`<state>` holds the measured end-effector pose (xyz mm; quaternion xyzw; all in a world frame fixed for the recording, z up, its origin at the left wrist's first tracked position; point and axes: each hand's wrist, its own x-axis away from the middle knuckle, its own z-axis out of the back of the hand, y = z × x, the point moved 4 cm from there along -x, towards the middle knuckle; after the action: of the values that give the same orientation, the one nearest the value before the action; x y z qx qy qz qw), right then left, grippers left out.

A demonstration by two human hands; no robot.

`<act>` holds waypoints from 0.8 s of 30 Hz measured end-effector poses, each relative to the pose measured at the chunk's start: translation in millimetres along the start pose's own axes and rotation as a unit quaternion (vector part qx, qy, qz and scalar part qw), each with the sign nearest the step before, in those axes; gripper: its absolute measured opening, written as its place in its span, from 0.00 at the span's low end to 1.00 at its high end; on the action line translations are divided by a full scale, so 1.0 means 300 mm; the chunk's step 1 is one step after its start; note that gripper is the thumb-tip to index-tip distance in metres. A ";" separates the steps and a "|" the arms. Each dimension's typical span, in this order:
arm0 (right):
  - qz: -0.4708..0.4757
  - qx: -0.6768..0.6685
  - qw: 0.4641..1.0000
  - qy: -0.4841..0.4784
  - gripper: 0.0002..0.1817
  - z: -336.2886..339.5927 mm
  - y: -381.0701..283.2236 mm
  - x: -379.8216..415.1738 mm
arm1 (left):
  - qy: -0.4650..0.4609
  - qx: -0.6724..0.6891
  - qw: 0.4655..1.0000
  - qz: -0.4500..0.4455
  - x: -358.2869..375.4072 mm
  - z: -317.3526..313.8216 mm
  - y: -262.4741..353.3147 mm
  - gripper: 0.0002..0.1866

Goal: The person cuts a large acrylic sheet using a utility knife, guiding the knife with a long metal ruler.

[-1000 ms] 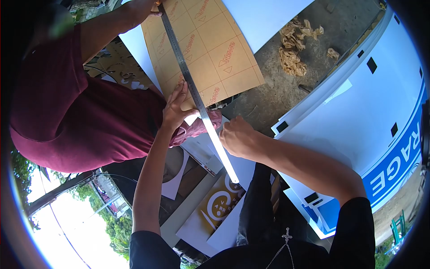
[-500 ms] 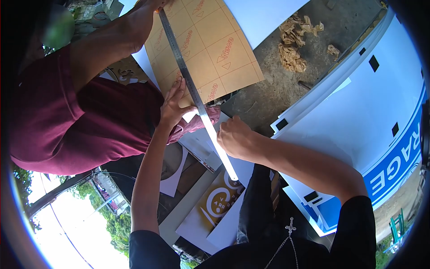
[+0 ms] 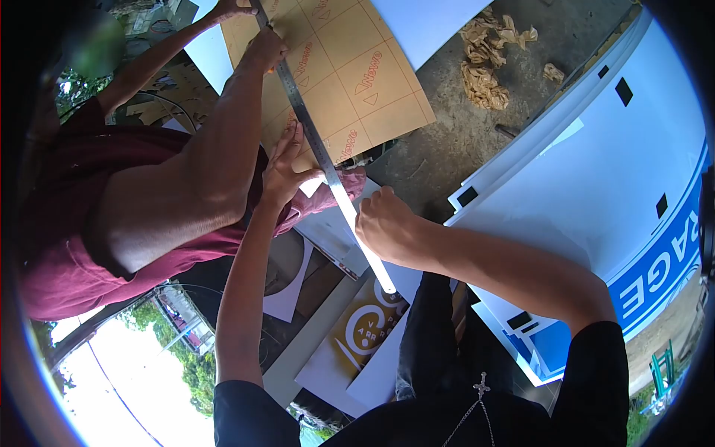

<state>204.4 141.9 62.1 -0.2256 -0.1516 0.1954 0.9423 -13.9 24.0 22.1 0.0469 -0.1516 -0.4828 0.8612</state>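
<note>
A long metal ruler (image 3: 316,141) lies at a slant over a sheet covered in brown printed protective paper (image 3: 365,71), its lower end sticking out past the sheet. My left hand (image 3: 281,171) rests with spread fingers on the sheet's near end, left of the ruler, the thumb reaching to the ruler's edge. On the right of the ruler's overhanging part, my right hand (image 3: 383,227) is closed; whatever its fingers hold is hidden. Higher up, a co-worker's closed hand (image 3: 267,49) is at the ruler, and that person's other hand (image 3: 232,9) is by its far end.
A large white and blue sign panel (image 3: 551,194) fills the right side. Crumpled brown paper (image 3: 484,86) lies on the concrete floor (image 3: 439,149). Below the ruler are white sheets and a gold-and-white printed panel (image 3: 365,328). The co-worker in a maroon shirt (image 3: 59,216) leans in from the left.
The co-worker's arm has swung down, with a closed hand now partway along the ruler; the other arm shows behind it. My hands stay almost in place as the view shifts slightly.
</note>
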 end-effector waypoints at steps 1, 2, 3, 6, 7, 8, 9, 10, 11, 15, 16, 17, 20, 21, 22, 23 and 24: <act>-0.006 0.006 0.998 -0.055 0.15 0.033 -0.013 0.000 | 0.006 -0.001 1.000 -0.011 -0.005 -0.001 -0.002 0.60; -0.010 0.010 0.994 -0.110 0.19 0.048 -0.026 0.006 | 0.011 -0.002 1.000 -0.020 -0.009 -0.003 -0.008 0.60; -0.008 0.028 0.994 -0.105 0.20 0.052 -0.046 0.015 | 0.011 -0.002 1.000 -0.025 0.000 -0.007 -0.011 0.60; 0.016 0.053 0.991 -0.123 0.24 0.059 -0.105 0.030 | 0.004 -0.015 1.000 -0.025 -0.008 0.014 0.015 0.60; 0.031 0.057 0.992 -0.104 0.22 0.045 -0.127 0.036 | 0.007 -0.022 0.999 -0.032 -0.005 0.007 0.008 0.60; 0.045 0.063 0.994 -0.083 0.21 0.021 -0.148 0.046 | 0.004 -0.030 0.999 -0.030 -0.004 0.000 -0.005 0.60; 0.058 0.069 0.994 -0.063 0.20 0.009 -0.173 0.055 | 0.002 -0.037 0.999 -0.030 -0.003 -0.005 -0.008 0.60; 0.055 0.071 0.993 -0.082 0.20 -0.009 -0.198 0.058 | 0.000 -0.045 0.999 -0.031 -0.006 -0.007 -0.013 0.60; 0.065 0.062 0.991 -0.098 0.20 -0.029 -0.212 0.061 | 0.000 -0.052 0.998 -0.033 -0.007 -0.008 -0.016 0.60; 0.087 0.032 0.982 -0.164 0.20 -0.076 -0.237 0.070 | -0.099 0.015 0.989 0.107 -0.160 0.013 0.009 0.47; 0.091 0.031 0.980 -0.177 0.20 -0.072 -0.224 0.069 | -0.121 0.018 0.981 0.149 -0.228 0.005 0.013 0.42; 0.096 0.030 0.977 -0.189 0.20 -0.074 -0.212 0.067 | -0.143 0.021 0.971 0.191 -0.281 -0.004 0.017 0.37; 0.074 0.034 0.978 -0.194 0.22 -0.111 -0.189 0.052 | -0.134 0.000 0.966 0.220 -0.273 0.006 0.089 0.25; 0.064 0.035 0.979 -0.191 0.22 -0.110 -0.180 0.050 | -0.142 -0.029 0.970 0.196 -0.254 -0.004 0.096 0.22; 0.072 0.032 0.974 -0.214 0.23 -0.113 -0.175 0.047 | -0.149 -0.059 0.972 0.172 -0.235 -0.011 0.108 0.20; 0.076 0.031 0.972 -0.220 0.22 -0.112 -0.175 0.046 | -0.178 -0.106 0.970 0.128 -0.205 -0.051 0.099 0.20; 0.080 0.031 0.970 -0.226 0.22 -0.111 -0.176 0.047 | -0.159 -0.113 0.978 0.069 -0.166 -0.079 0.088 0.17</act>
<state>245.1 92.4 62.1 -0.1579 -0.3364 0.3211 0.8711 -9.3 78.5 -5.1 -0.1390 -0.2341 -0.4376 0.8570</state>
